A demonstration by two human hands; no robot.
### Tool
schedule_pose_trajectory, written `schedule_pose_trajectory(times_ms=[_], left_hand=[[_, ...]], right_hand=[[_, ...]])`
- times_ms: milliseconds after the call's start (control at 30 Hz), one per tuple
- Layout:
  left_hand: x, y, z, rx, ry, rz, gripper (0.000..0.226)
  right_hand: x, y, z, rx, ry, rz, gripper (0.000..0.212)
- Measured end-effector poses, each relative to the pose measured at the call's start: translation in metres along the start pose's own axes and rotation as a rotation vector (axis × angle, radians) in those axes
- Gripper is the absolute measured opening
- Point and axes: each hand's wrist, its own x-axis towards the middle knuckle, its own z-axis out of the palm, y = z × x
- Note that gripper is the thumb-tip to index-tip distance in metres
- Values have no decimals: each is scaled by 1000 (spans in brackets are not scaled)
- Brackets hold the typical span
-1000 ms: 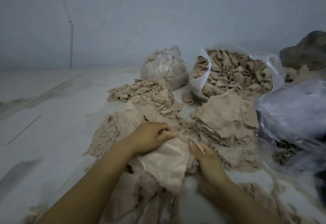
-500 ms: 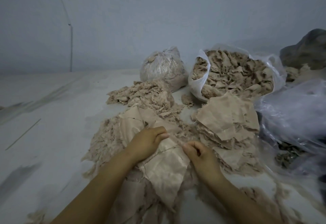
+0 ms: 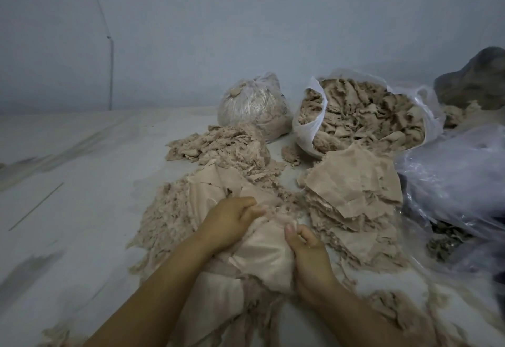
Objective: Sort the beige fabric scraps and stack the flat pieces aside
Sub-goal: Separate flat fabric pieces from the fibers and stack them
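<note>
Within the last second both hands had closed in: the left hand (image 3: 232, 221) and right hand (image 3: 306, 248) now gripped one beige piece (image 3: 262, 256), bunching its top edge. It lay just left of the flat stack (image 3: 352, 191), not yet added, so smoothing probably came first

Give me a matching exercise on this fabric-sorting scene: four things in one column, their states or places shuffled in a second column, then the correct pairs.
Things:
1. tied bag
2. open bag
3. flat stack
4. beige piece

States or places:
A. gripped by the left hand and the right hand
B. layered pieces lying in front of the open bag
C. closed at the top, standing at the back by the wall
D. mouth wide open, full of crumpled scraps

Pairs: 1-C, 2-D, 3-B, 4-A
</note>
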Motion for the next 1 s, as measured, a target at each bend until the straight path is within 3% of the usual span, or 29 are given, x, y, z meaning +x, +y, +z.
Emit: schedule_pose_trajectory(times_ms=[133, 233, 300, 367, 500, 633, 700, 767, 867, 933, 1000], left_hand=[[-1, -25, -10, 243, 198, -141, 32], [-3, -28, -13, 257, 32, -93, 34], [-4, -14, -6, 139, -24, 51, 27], [-3, 5, 6, -14, -97, 138, 37], [-3, 21, 30, -244, -291, 89, 28], [0, 4, 30, -219, -74, -2, 41], [0, -4, 26, -161, 21, -88, 38], [-1, 0, 24, -132, -16, -103, 35], [-8, 22, 34, -433, -117, -72, 46], [-8, 33, 39, -637, -169, -89, 43], [-7, 34, 38, -748, -113, -155, 33]], right_hand=[[0, -8, -14, -218, 127, -101, 32], [-1, -18, -29, -322, -36, -38, 30], [-4, -24, -29, -292, -215, 36, 26], [-8, -28, -25, -296, -352, 43, 21], [-9, -32, -24, -289, -409, 5, 33], [-10, -43, -38, -288, -368, 13, 16], [-8, -48, -47, -241, -340, 37, 20], [-4, -49, -48, -202, -298, 19, 31], [-2, -46, -40, -137, -337, -3, 40], [-4, -47, -36, -144, -384, 33, 32], [-7, -50, -39, -181, -417, 50, 23]])
